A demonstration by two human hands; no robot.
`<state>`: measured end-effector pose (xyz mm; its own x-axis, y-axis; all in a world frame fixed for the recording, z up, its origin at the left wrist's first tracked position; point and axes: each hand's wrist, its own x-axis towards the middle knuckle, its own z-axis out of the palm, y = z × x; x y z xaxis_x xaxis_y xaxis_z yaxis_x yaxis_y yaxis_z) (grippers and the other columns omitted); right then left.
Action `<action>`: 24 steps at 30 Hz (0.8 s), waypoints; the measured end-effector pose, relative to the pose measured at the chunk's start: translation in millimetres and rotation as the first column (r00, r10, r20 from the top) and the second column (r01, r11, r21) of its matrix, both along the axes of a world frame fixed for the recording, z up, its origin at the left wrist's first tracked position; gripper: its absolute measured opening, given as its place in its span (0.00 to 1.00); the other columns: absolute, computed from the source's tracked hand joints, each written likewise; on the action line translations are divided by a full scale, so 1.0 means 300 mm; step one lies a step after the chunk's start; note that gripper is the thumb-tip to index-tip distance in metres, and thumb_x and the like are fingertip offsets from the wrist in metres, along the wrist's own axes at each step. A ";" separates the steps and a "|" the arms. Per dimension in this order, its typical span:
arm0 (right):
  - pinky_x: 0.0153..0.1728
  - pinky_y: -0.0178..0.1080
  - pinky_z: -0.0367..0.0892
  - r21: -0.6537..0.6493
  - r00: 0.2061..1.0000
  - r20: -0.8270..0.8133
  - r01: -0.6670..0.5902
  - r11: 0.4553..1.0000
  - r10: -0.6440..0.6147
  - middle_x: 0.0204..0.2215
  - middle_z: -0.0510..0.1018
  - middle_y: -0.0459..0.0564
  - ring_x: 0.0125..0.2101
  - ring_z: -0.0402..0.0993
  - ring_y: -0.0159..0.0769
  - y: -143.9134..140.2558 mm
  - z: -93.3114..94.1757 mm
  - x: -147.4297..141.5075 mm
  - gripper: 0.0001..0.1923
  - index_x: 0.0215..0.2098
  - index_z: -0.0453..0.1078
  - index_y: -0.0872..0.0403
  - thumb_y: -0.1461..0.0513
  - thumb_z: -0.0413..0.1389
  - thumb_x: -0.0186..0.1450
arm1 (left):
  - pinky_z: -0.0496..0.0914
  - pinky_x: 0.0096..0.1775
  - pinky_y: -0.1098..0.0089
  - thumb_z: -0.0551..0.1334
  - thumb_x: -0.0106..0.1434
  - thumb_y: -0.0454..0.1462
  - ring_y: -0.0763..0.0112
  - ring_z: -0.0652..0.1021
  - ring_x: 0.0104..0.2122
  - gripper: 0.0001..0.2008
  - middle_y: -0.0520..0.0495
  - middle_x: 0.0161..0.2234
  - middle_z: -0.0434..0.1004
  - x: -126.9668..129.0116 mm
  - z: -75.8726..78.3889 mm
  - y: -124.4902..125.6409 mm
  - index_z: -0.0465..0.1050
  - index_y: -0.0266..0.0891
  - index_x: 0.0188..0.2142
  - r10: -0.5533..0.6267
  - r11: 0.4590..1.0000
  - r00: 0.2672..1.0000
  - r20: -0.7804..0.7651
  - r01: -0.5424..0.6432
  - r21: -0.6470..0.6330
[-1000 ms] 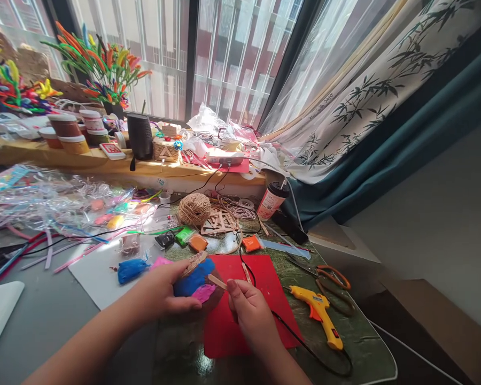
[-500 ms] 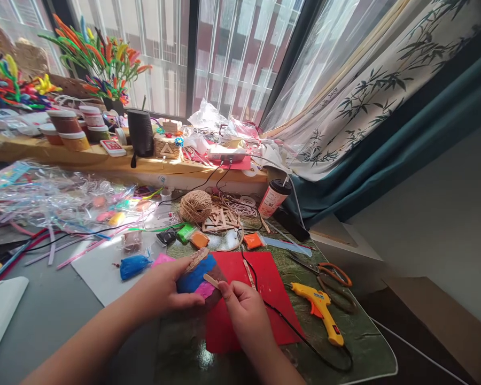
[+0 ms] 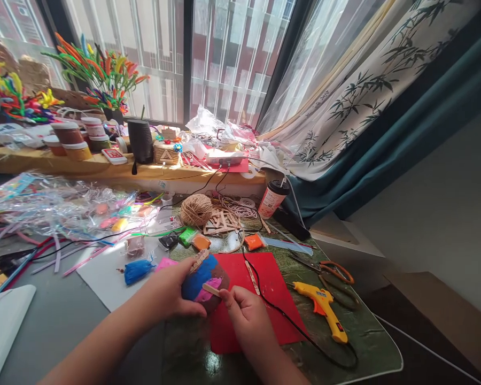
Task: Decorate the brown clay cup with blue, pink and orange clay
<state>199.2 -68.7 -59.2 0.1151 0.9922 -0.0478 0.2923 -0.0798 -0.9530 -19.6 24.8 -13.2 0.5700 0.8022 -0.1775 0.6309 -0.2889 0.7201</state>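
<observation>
My left hand [image 3: 174, 289] is closed around the edge of a rounded craft piece [image 3: 201, 274] coated in blue, pink and brown clay, with a small wooden strip along its upper edge. Pinched in my right hand [image 3: 248, 318] is a wooden craft stick [image 3: 210, 289]. Its flat tip lies over the pink clay patch; whether it presses on the clay I cannot tell. Both hands are above the left part of a red sheet [image 3: 282, 315]. Another craft stick [image 3: 252, 278] lies on that sheet beside a black cable.
To the right lie a yellow glue gun [image 3: 324, 309] and orange-handled scissors [image 3: 336, 271]. Behind are a twine ball [image 3: 196, 209], a paper cup [image 3: 273, 199] and an orange clay packet [image 3: 254, 241]. A blue clay bag [image 3: 137, 271] rests on white paper [image 3: 100, 280] at left.
The craft piece has turned slightly, showing more of its pink patch. The stick's tip has shifted a little down over the pink clay. Both hands keep their holds.
</observation>
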 end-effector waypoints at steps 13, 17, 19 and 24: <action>0.25 0.38 0.49 0.002 0.993 -0.119 0.000 1.000 0.000 0.21 0.54 0.39 0.24 0.51 0.33 -0.009 0.016 -0.012 0.36 0.22 0.54 0.47 0.29 0.51 0.67 | 0.71 0.65 0.51 0.73 0.64 0.51 0.41 0.76 0.66 0.43 0.41 0.70 0.74 -0.057 0.017 -0.021 0.61 0.51 0.74 -0.046 0.999 0.991 0.123 0.048 -0.011; 0.25 0.39 0.47 0.102 1.000 -0.001 0.005 0.995 -0.005 0.20 0.54 0.39 0.23 0.52 0.33 -0.011 0.025 0.013 0.35 0.21 0.53 0.47 0.32 0.50 0.71 | 0.67 0.67 0.49 0.76 0.61 0.48 0.41 0.74 0.67 0.45 0.38 0.70 0.73 -0.031 0.028 -0.020 0.62 0.47 0.74 -0.019 0.998 0.992 0.122 0.027 -0.065; 0.25 0.38 0.48 0.100 0.999 -0.044 0.035 0.994 -0.031 0.20 0.55 0.39 0.23 0.51 0.33 -0.014 0.030 0.016 0.35 0.22 0.54 0.48 0.32 0.50 0.71 | 0.69 0.65 0.49 0.76 0.60 0.48 0.41 0.75 0.66 0.45 0.39 0.69 0.75 -0.017 0.033 -0.020 0.63 0.47 0.73 -0.008 0.995 0.991 0.137 0.021 -0.095; 0.24 0.37 0.51 -0.023 0.949 -0.313 0.021 1.000 -0.027 0.21 0.56 0.38 0.23 0.50 0.32 -0.042 0.021 -0.023 0.35 0.24 0.58 0.48 0.30 0.54 0.67 | 0.70 0.65 0.46 0.77 0.57 0.52 0.37 0.75 0.66 0.50 0.36 0.69 0.74 -0.026 0.025 -0.016 0.62 0.43 0.74 0.046 0.995 0.992 0.120 -0.035 -0.091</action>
